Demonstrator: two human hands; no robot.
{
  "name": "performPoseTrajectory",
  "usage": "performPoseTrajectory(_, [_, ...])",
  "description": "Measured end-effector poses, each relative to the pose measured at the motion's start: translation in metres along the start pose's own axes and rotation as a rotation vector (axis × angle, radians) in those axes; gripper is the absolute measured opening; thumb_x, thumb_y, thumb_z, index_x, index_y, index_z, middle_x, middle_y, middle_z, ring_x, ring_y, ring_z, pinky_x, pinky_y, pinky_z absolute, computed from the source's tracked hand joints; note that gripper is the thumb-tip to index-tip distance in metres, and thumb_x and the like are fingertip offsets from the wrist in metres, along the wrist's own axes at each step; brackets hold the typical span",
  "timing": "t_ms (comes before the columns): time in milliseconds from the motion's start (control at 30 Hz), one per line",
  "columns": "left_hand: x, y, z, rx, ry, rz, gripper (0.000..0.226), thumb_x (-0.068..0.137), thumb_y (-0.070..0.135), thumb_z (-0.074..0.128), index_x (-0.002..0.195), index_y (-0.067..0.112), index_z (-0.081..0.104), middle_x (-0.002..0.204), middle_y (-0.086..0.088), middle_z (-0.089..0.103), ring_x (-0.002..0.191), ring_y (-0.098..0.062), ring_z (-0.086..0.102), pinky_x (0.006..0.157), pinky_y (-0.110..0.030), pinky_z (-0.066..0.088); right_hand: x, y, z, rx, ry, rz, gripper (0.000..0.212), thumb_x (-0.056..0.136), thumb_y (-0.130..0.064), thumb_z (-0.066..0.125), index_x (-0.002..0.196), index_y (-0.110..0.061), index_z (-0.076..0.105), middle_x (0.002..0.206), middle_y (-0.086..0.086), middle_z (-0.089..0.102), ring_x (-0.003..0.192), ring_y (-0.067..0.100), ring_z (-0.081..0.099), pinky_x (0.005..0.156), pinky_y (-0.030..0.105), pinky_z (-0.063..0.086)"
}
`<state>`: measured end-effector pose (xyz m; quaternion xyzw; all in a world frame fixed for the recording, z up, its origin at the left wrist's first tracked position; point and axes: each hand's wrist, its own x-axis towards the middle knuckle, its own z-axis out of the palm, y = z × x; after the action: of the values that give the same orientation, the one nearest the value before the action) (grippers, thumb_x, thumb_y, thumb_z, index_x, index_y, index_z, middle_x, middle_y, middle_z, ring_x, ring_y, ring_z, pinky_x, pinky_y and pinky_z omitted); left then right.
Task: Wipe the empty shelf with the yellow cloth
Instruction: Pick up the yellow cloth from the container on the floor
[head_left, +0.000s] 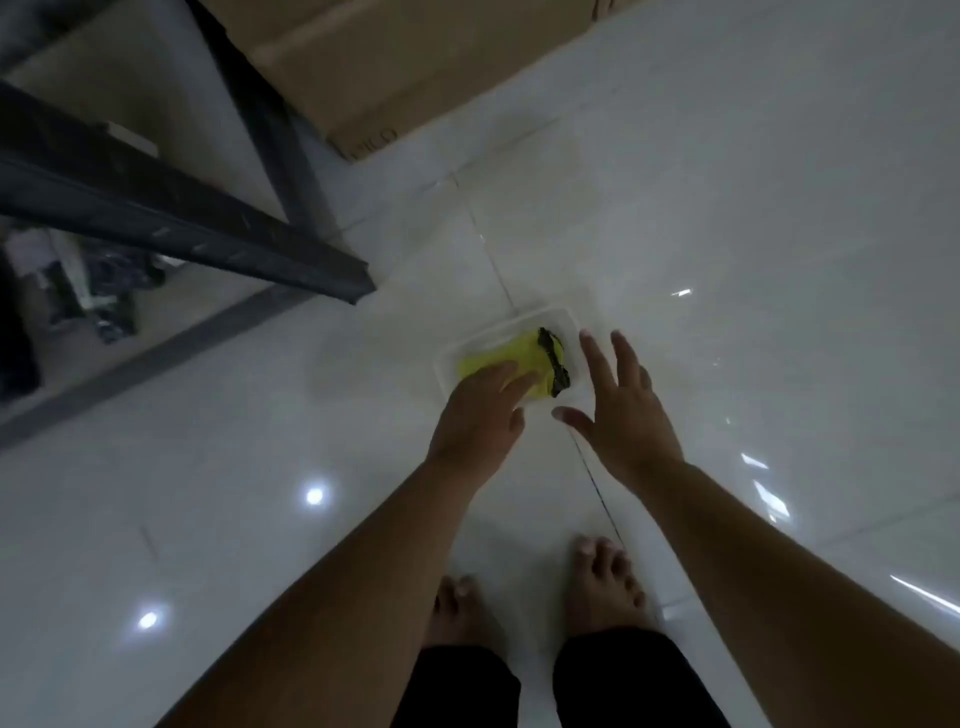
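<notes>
Cloth: the yellow cloth (511, 358) lay in a clear tray (569, 317) on the floor.
Left hand (480, 413): my fingers rested on it, not yet closed, to pick it up.
Right hand (623, 410): spread wide, empty, beside the tray, perhaps to steady it.

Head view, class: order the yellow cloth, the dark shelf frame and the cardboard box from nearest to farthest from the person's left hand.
1. Yellow cloth: in the clear tray, under the left hand fingertips.
2. Dark shelf frame: up and left.
3. Cardboard box: top of view, farthest.
</notes>
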<state>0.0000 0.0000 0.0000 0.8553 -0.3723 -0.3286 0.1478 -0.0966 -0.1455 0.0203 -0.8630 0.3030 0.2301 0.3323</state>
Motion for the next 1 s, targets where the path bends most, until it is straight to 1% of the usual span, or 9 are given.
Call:
performPoseTrajectory(100, [0.021,-0.014,0.016,0.051,0.028,0.117,0.052,0.082,0.010,0.065,0.132,0.016,0.051,0.136,-0.014,0.051,0.128,-0.033,0.044,0.105,-0.045,0.035,0.023,0.008,0.009,0.034,-0.035,-0.036,0.094,0.083,-0.041,0.062,0.147,-0.029,-0.005,0.157,0.006,0.004,0.137,0.033,0.029,0.102,0.047,0.040])
performPoseTrajectory(267, [0.039,-0.026,0.025,0.120,0.020,0.145,0.060,0.083,0.014,0.064,0.138,0.028,0.043,0.142,-0.011,0.043,0.129,-0.032,0.038,0.106,-0.047,0.035,0.036,0.016,0.019,0.093,-0.097,-0.073,0.098,0.084,-0.029,0.063,0.146,-0.027,-0.012,0.142,0.010,0.035,0.117,0.033,0.051,0.095,0.043,0.045])
performPoseTrajectory(367, [0.047,-0.025,0.026,0.064,-0.030,0.062,0.049,0.091,0.028,0.044,0.139,0.033,0.041,0.146,-0.007,0.037,0.132,-0.028,0.032,0.109,-0.040,0.030,0.039,0.016,0.020,0.063,-0.114,-0.047,0.099,0.084,-0.029,0.064,0.146,-0.026,-0.014,0.133,0.014,0.041,0.112,0.033,0.053,0.093,0.043,0.046])
performPoseTrajectory(433, [0.052,-0.023,0.023,0.067,-0.094,0.011,0.053,0.088,0.039,0.026,0.140,0.035,0.039,0.147,-0.004,0.034,0.133,-0.024,0.029,0.107,-0.034,0.029,0.039,0.013,0.020,0.030,-0.118,-0.037,0.099,0.084,-0.029,0.064,0.146,-0.024,-0.014,0.131,0.015,0.042,0.109,0.034,0.054,0.092,0.044,0.048])
performPoseTrajectory(567, [0.052,-0.011,0.003,0.059,-0.068,0.006,0.050,0.090,0.013,0.046,0.137,0.030,0.043,0.140,-0.006,0.040,0.125,-0.029,0.037,0.098,-0.042,0.042,0.036,0.005,0.016,-0.009,-0.127,0.007,0.098,0.085,-0.029,0.063,0.146,-0.021,-0.013,0.130,0.017,0.042,0.109,0.034,0.055,0.089,0.044,0.049])
performPoseTrajectory(633, [0.042,-0.004,-0.017,0.042,-0.055,-0.047,0.053,0.087,0.011,0.052,0.136,0.028,0.044,0.133,-0.005,0.045,0.116,-0.028,0.044,0.089,-0.041,0.047,0.028,-0.003,0.007,-0.008,-0.123,0.027,0.097,0.085,-0.031,0.063,0.147,-0.022,-0.011,0.131,0.018,0.040,0.112,0.034,0.051,0.091,0.045,0.048])
performPoseTrajectory(767, [0.005,0.014,-0.074,-0.042,-0.071,-0.133,0.052,0.081,0.019,0.054,0.132,0.028,0.045,0.118,-0.008,0.048,0.102,-0.028,0.052,0.078,-0.036,0.048,0.002,-0.030,-0.033,0.006,-0.091,0.125,0.073,0.090,-0.029,0.054,0.147,-0.021,0.010,0.137,0.015,0.038,0.119,0.034,0.046,0.095,0.045,0.043])
performPoseTrajectory(867, [-0.034,0.036,-0.133,-0.142,-0.066,-0.196,0.050,0.080,0.019,0.057,0.129,0.028,0.047,0.113,-0.008,0.048,0.099,-0.027,0.054,0.080,-0.033,0.047,-0.030,-0.067,-0.078,0.008,-0.090,0.092,0.046,0.092,-0.026,0.046,0.137,-0.019,0.038,0.131,0.010,0.050,0.118,0.028,0.051,0.099,0.040,0.043])
performPoseTrajectory(1000, [-0.096,0.077,-0.221,-0.218,0.006,-0.248,0.052,0.079,0.015,0.060,0.129,0.025,0.049,0.114,-0.009,0.048,0.103,-0.028,0.053,0.086,-0.035,0.046,-0.084,-0.130,-0.143,0.029,-0.081,0.001,0.037,0.091,-0.028,0.046,0.128,-0.025,0.048,0.122,0.003,0.060,0.114,0.022,0.055,0.096,0.034,0.045])
